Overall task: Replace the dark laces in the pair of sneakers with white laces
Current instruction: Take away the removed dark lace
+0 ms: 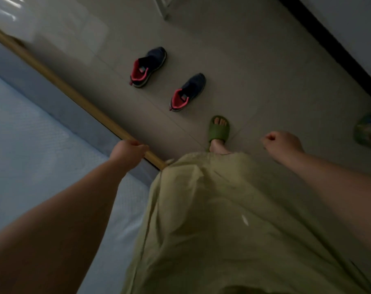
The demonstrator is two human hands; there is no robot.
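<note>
At far left, pale blue mattress [31, 145], edged by a wooden bed rail [59, 81] running diagonally from far left to near centre. Left hand [128, 150] over the near end of that rail, fingers curled in; whether gripping the wood or merely in front of it, cannot tell. Bare left forearm stretching down to the near left corner. Further out on the grey tiled floor [254, 71], pair of dark sneakers with pink-red lining: far sneaker [148, 67] left of centre, near sneaker [187, 93] just right of it, a gap of tile between them, toes pointing far right. Laces too blurred to make out. Just nearer than the near sneaker, green slide sandal [218, 129] on a foot, toes showing. Below it, yellow-green garment [212, 219] filling the near centre. Right hand [283, 143] above the floor, fingers closed into a loose fist, nothing held. At the right edge, blurred green object [368, 130], unidentifiable. Dark baseboard strip [333, 45] across the far right corner.
</note>
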